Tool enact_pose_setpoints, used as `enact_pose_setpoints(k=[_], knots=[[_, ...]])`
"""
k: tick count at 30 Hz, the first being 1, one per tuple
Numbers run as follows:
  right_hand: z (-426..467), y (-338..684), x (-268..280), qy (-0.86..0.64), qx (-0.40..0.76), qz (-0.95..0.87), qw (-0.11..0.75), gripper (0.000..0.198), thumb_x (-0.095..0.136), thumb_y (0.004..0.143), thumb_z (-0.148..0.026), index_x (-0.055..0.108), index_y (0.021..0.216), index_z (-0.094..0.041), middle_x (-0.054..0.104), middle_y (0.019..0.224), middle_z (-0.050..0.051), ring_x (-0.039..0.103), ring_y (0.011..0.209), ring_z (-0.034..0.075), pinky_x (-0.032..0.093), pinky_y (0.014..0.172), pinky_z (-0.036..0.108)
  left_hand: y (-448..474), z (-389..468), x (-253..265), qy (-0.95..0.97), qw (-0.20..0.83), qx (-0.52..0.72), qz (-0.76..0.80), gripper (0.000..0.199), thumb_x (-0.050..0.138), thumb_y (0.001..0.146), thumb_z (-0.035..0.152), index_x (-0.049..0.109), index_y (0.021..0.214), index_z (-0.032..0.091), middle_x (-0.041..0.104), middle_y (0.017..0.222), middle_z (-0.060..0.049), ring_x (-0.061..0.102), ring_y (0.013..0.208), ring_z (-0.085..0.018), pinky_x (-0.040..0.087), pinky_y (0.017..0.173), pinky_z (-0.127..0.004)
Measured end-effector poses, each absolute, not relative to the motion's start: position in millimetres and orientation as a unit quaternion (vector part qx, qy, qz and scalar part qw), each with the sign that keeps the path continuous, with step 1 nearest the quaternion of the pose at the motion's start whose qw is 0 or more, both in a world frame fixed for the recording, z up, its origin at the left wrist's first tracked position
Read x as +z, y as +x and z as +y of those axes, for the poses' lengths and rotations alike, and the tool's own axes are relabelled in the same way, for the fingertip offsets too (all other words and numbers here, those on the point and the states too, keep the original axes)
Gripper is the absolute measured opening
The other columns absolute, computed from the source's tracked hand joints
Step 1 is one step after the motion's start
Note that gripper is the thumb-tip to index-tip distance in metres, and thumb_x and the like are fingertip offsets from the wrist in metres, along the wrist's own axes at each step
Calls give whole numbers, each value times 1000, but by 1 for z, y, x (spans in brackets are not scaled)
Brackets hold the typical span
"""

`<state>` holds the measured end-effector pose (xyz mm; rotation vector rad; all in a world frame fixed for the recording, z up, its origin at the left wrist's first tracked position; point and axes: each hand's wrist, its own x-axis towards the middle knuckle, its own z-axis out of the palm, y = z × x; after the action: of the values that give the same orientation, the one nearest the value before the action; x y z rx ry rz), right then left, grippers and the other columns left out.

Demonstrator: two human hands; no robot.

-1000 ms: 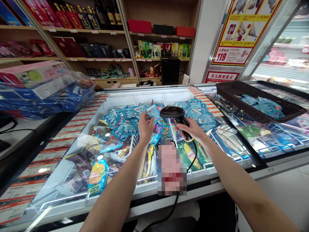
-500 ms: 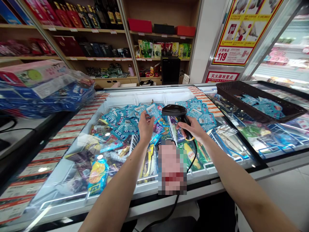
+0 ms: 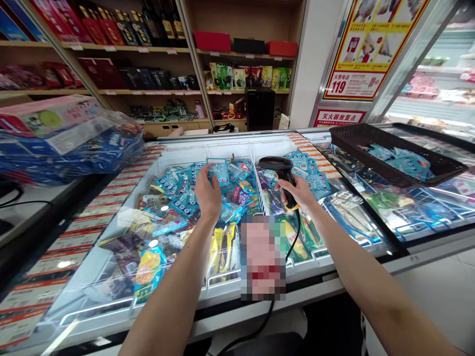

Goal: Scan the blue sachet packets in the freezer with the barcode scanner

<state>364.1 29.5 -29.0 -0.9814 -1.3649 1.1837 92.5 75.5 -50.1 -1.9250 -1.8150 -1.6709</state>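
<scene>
My right hand [image 3: 299, 193] is wrapped round the handle of a black barcode scanner [image 3: 276, 164], whose head points left above the freezer's glass top. A black cable [image 3: 296, 237] hangs from its grip. My left hand [image 3: 209, 195] pinches a light-blue snack packet [image 3: 218, 170] at its left edge, over a spread of similar packets. More blue packets [image 3: 185, 185] lie around and behind the left hand. Another pile of blue packets [image 3: 314, 180] lies right of the scanner. The left fingertips are partly hidden behind the packet and the hand.
A brown basket [image 3: 356, 158] with several blue packets stands on the right. Wrapped boxes [image 3: 67, 136] are stacked at left. A blurred-out pink object [image 3: 261, 252] lies at the front edge. Shelves with bottles and boxes stand behind; frozen goods show through the glass.
My left hand has moved left with the blue packet, away from the scanner. My right hand and the scanner have shifted slightly right.
</scene>
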Motion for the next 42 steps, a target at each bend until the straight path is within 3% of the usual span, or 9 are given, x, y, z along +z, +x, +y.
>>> enact_pose_setpoints(k=[4,8,13,27,39,42], knots=[[30,366,-30,-422,472,-568,526,37,66,75,-55,56,81,-20,66,71,3,51,39,12,41,35,27,84,72,-50,-602,70,-476,-637,33,47,90,32,61,116,18,53,125,-16,49,118,-32,36,102,-52],[32,369,-32,-424,447,-559,554,38,66,75,-55,55,84,-20,67,73,2,52,40,11,42,35,26,94,62,-49,-657,118,-405,-626,41,54,86,41,58,124,24,40,146,-13,33,135,-36,17,110,-60],[35,372,-32,-435,407,-546,589,37,64,77,-55,55,81,-19,65,67,2,49,38,10,43,37,27,102,61,-53,-738,117,-330,-577,39,55,85,38,59,123,29,50,140,-9,35,136,-31,-2,114,-61],[47,392,-29,-430,268,-417,755,37,60,78,-56,51,82,-20,65,77,2,52,42,9,43,37,24,100,64,-57,-736,111,-332,-579,40,55,84,32,59,123,28,50,140,-9,34,137,-30,-7,114,-62],[56,425,-21,-443,86,-372,811,36,54,82,-56,50,89,-21,62,78,4,52,41,10,45,37,27,99,64,-56,-735,108,-329,-583,40,50,87,28,58,125,24,46,144,-11,31,140,-30,-10,113,-62],[56,433,-18,-421,85,-362,827,36,53,83,-56,50,95,-21,62,77,2,52,41,10,45,38,26,99,65,-56,-736,100,-336,-579,40,47,88,28,57,126,25,45,145,-10,29,141,-29,-11,113,-62]])
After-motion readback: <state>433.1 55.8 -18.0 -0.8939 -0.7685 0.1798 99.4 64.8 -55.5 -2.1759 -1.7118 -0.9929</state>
